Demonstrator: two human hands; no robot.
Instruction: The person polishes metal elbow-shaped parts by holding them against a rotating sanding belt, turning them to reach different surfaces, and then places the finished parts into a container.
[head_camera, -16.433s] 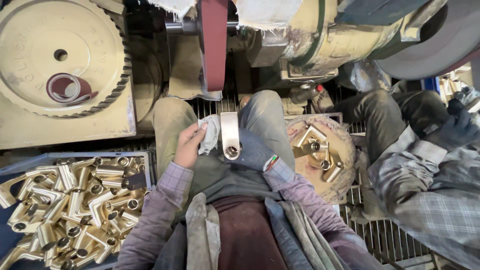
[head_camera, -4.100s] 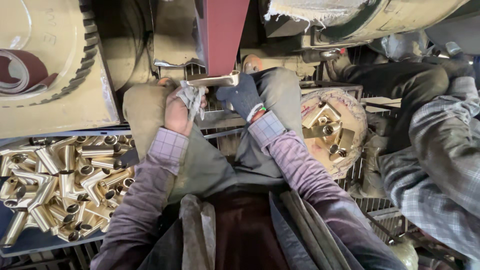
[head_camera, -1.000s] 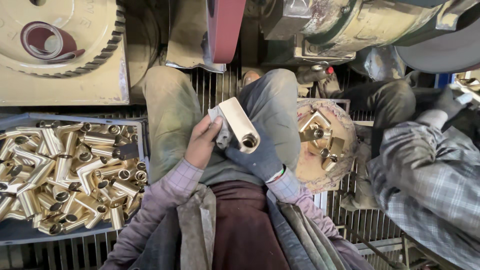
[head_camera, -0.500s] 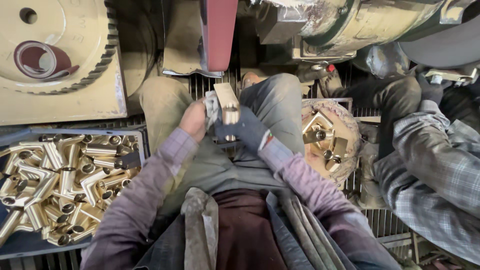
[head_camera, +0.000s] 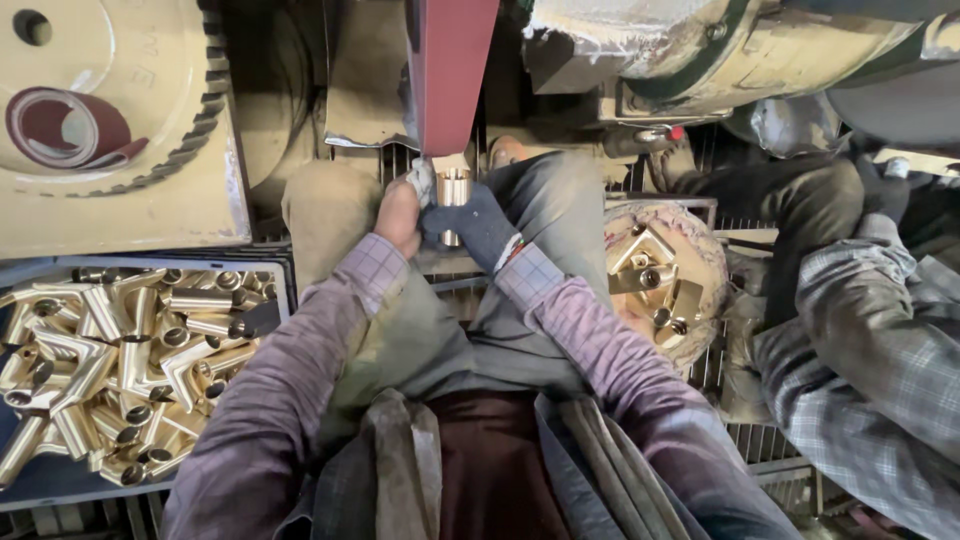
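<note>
Brass fitting (head_camera: 455, 190) between both hands

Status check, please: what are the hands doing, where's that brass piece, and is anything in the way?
Both hands, left bare, right gloved, grip the brass fitting. Fitting is pressed against the red sanding belt. Nothing blocks the hands; a neighbouring person's sleeve stays clear, far right.

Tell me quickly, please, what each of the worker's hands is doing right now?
Left hand: closed on the brass fitting, pressing it to the red sanding belt.
Right hand, in a dark glove: closed on the same fitting.
</note>
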